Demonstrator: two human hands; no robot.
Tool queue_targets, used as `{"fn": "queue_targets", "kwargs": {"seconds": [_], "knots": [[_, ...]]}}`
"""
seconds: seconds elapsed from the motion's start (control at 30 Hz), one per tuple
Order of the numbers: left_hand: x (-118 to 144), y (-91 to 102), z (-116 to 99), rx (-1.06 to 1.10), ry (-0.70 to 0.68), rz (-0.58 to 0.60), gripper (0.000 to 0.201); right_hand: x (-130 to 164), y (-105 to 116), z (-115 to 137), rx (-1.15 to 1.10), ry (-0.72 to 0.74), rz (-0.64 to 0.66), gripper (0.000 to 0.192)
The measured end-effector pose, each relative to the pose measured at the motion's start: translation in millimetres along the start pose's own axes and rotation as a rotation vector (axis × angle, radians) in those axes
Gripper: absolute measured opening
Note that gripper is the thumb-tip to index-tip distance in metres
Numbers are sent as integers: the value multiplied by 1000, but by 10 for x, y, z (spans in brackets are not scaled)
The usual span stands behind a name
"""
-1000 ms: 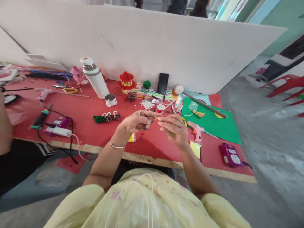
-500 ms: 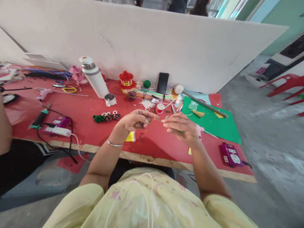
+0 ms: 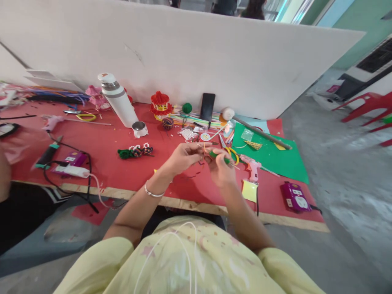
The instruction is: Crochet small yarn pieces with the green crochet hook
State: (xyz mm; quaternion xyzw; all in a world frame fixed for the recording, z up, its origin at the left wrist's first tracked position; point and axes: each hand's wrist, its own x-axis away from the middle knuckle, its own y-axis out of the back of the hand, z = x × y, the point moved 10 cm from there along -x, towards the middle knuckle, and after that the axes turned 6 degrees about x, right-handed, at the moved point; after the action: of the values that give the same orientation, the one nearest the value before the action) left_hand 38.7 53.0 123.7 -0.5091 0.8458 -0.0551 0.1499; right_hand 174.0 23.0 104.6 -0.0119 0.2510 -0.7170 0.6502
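Note:
My left hand [image 3: 183, 157] and my right hand [image 3: 221, 167] meet above the red table [image 3: 110, 139]. Between their fingertips they pinch a small craft piece [image 3: 206, 153] of thin orange and green strands; its exact form is too small to tell. A green bit sticks out by my right thumb. Yellow-handled scissors [image 3: 230, 152] and a pink glue gun [image 3: 251, 168] lie just right of my right hand. A row of green and beaded pieces [image 3: 134, 151] lies left of my left hand.
A white flask [image 3: 116, 100] and small cup [image 3: 139, 129] stand at the back, with a red-and-yellow ornament [image 3: 159, 105], a phone [image 3: 207, 107], a green sheet [image 3: 269, 157], a purple power strip [image 3: 294, 197]. Cables and another person's arm are at left.
My right hand, drawn out to the right half a second ago, has come back in against the left hand. The view has shifted slightly left.

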Motion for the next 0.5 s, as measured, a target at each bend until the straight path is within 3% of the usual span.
{"fn": "queue_targets", "kwargs": {"seconds": [0.1,0.33,0.5], "knots": [[-1,16,21,-95,-123,-101,19,71,2,-107,56,57,-101,20],[59,93,-57,-441,-197,-135,43,-26,-85,-98,43,-1,119,14],[77,75,-29,-419,-154,-95,57,-94,-125,-33,137,46,275,18]]}}
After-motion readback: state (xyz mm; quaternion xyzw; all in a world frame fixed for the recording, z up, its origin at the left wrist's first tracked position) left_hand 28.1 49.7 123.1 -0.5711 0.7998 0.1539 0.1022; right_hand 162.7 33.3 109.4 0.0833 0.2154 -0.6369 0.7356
